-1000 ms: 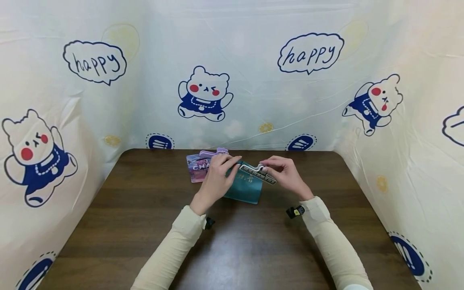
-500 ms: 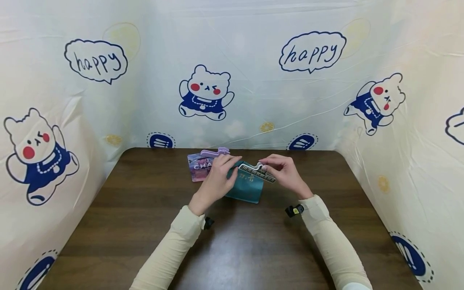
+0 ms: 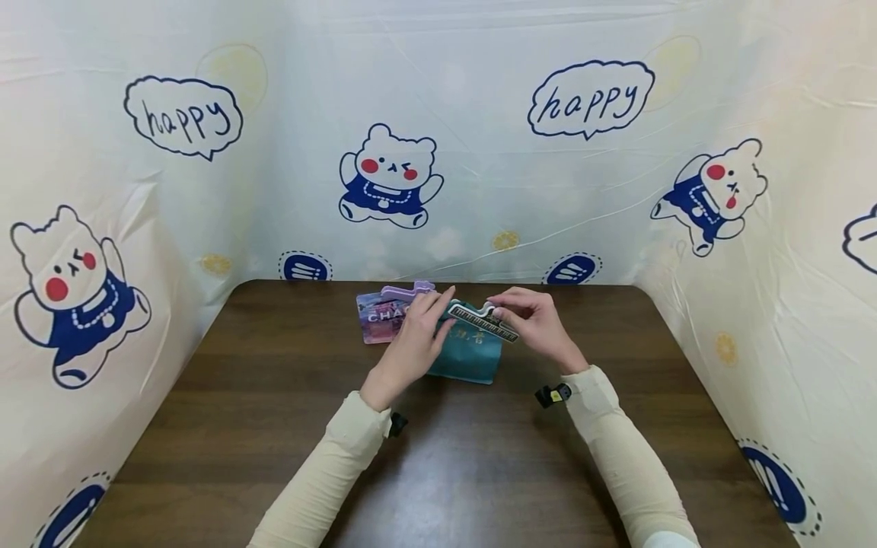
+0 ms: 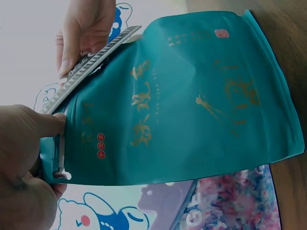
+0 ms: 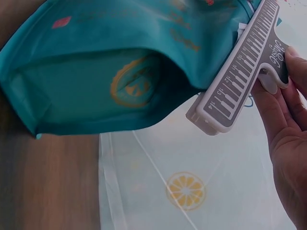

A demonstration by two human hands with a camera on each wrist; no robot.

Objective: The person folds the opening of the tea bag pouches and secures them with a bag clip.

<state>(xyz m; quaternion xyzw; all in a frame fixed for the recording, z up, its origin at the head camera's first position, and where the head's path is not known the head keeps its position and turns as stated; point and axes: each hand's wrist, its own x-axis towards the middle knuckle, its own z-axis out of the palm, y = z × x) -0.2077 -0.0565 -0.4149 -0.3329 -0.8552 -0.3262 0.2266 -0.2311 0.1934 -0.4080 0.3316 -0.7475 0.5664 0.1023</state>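
A teal pouch (image 3: 469,358) with gold characters is held up by its top edge over the back of the table. My left hand (image 3: 414,339) pinches one top corner, where a slotted strip (image 4: 61,153) shows in the left wrist view. My right hand (image 3: 537,323) grips the handle of a long bag clip (image 3: 483,321) with a piano-key pattern. That clip lies slantwise along the pouch's top; in the right wrist view one end juts past the pouch's side. Whether its jaws enclose the whole edge cannot be told.
Behind my left hand, a pink and purple pouch (image 3: 377,323) bears a purple clip (image 3: 407,291) along its top. Both are at the far edge of the brown wooden table (image 3: 274,426). A printed cloth (image 3: 479,167) hangs close behind and at both sides.
The piano-key clip has shifted slightly left and upward with my right hand, closer to my left fingers. The teal pouch's lower edge has swung a little to the right.
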